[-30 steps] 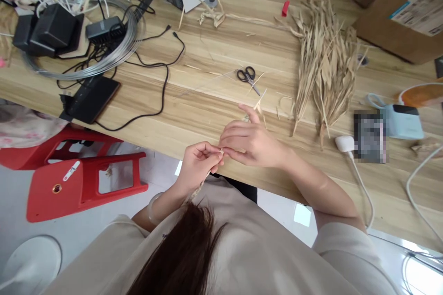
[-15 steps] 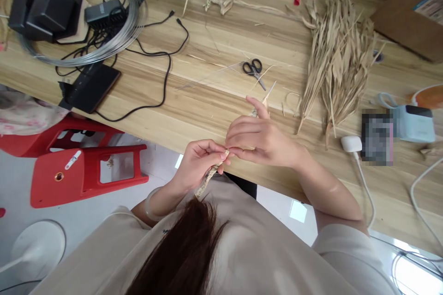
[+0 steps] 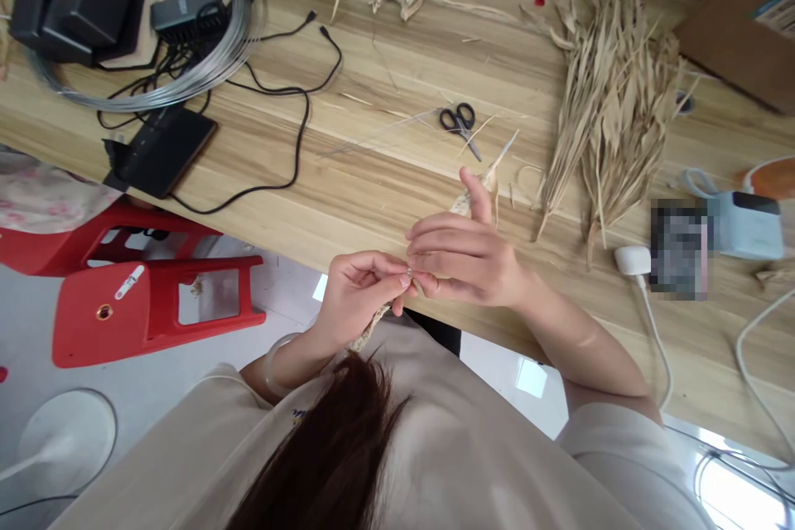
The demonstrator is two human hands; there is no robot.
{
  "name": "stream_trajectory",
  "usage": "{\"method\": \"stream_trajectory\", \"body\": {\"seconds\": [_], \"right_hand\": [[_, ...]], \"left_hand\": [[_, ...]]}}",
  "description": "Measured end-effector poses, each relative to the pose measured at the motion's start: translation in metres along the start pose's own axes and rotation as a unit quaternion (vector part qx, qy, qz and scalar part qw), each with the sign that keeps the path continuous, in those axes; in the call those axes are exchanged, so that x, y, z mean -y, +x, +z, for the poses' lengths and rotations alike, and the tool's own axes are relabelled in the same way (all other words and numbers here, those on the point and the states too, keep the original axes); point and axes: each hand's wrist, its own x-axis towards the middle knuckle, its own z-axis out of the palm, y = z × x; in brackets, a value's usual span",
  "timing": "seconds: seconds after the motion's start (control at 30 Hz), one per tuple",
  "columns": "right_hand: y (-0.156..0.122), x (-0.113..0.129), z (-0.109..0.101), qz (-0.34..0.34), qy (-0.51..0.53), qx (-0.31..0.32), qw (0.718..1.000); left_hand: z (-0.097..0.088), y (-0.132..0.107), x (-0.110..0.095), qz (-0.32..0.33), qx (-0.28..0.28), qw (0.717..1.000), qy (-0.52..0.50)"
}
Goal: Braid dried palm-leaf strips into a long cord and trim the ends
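Observation:
My left hand [image 3: 357,298] pinches the top of a braided straw cord [image 3: 371,328] that hangs down toward my chest. My right hand [image 3: 467,257] meets it at the table's near edge, fingers curled on loose straw strands [image 3: 490,178] that stick up past my raised forefinger. The two hands touch at the fingertips. Small black scissors [image 3: 460,122] lie on the wooden table [image 3: 373,182] just beyond my right hand. A big bundle of dried straw leaves [image 3: 612,108] lies to the right of the scissors.
At the far left lie a coil of grey wire [image 3: 186,74], black chargers [image 3: 80,8] and black cables [image 3: 298,124]. A white plug [image 3: 632,260] and a pale blue device [image 3: 745,224] sit at the right, a brown carton [image 3: 739,33] behind. Red plastic stools [image 3: 155,306] stand on the floor left.
My hands stay pinched together on the straw cord. My right forefinger and the loose strands have lifted a little. The view has shifted slightly.

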Motion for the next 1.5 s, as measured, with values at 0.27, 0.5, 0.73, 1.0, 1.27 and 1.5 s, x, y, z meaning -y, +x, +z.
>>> {"method": "stream_trajectory", "body": {"seconds": [0.27, 0.5, 0.73, 1.0, 1.27, 1.5], "right_hand": [[0.003, 0.005, 0.0, 0.011, -0.032, -0.006, 0.999], [-0.005, 0.003, 0.017, 0.037, -0.038, -0.083, 0.995], [-0.004, 0.002, 0.017, 0.041, -0.041, -0.106, 0.993], [-0.007, 0.005, 0.016, 0.076, -0.076, -0.135, 0.985], [-0.008, 0.009, 0.014, 0.08, -0.07, -0.113, 0.988], [-0.007, 0.008, 0.007, 0.072, -0.057, -0.077, 0.993]], "left_hand": [[0.002, 0.001, 0.0, 0.036, -0.013, 0.999, 0.015], [0.01, 0.007, -0.002, 0.068, -0.036, 0.997, 0.015], [0.011, 0.009, -0.002, 0.093, -0.049, 0.994, 0.041], [0.01, 0.007, -0.005, 0.119, -0.062, 0.988, 0.069], [0.012, 0.004, -0.006, 0.159, -0.058, 0.981, 0.1], [0.01, 0.002, -0.004, 0.179, -0.062, 0.972, 0.137]]}}
